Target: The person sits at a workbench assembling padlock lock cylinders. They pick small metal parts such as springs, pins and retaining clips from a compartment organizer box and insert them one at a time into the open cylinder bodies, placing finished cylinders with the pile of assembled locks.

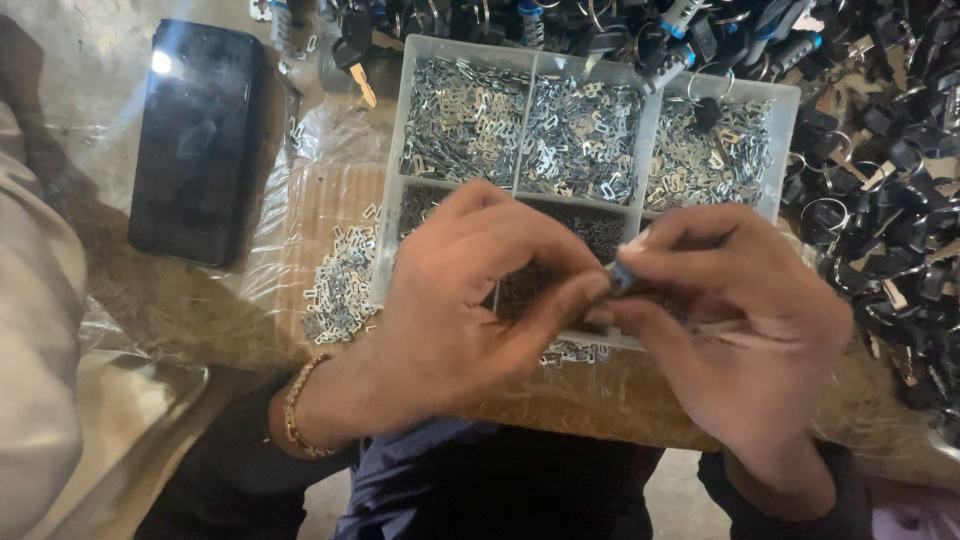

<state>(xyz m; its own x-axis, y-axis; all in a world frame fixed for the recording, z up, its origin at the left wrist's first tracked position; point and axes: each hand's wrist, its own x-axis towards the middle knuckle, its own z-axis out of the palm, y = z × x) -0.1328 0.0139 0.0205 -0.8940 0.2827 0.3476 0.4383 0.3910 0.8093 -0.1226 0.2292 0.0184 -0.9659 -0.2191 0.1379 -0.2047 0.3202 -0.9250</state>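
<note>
At the far left a pale sleeve [35, 300] of someone sitting close fills the edge; next to it a black phone [198, 145] lies flat on the table with its dark screen up; a sheet of clear plastic [300, 150] covers the wooden table [600, 400] here; just right of the phone a loose heap of little silver metal bits [340, 285] sits on the plastic, touching the left wall of a clear plastic box [400, 110]; the box is split into small rooms; the three back rooms are each full of shiny silver metal pieces [580, 140]; the front rooms hold darker, smaller bits [590, 230], and the hands hide most of them; the left hand [450, 310] has a gold bracelet [295, 410] on its wrist and hovers over the front of the box, its fingers curled in narrow and its thumb and fingertip pinching a small part [620, 275]; the right hand [740, 330] meets it from the other side, fingers also curled tight and pinching the same small part; the part looks dark with a bit of blue and is too small and blurry to tell more; it sits between both hands, just above the front rooms of the box; behind and to the right of the box lies a big pile of black keys with metal rings [880, 180].
</note>
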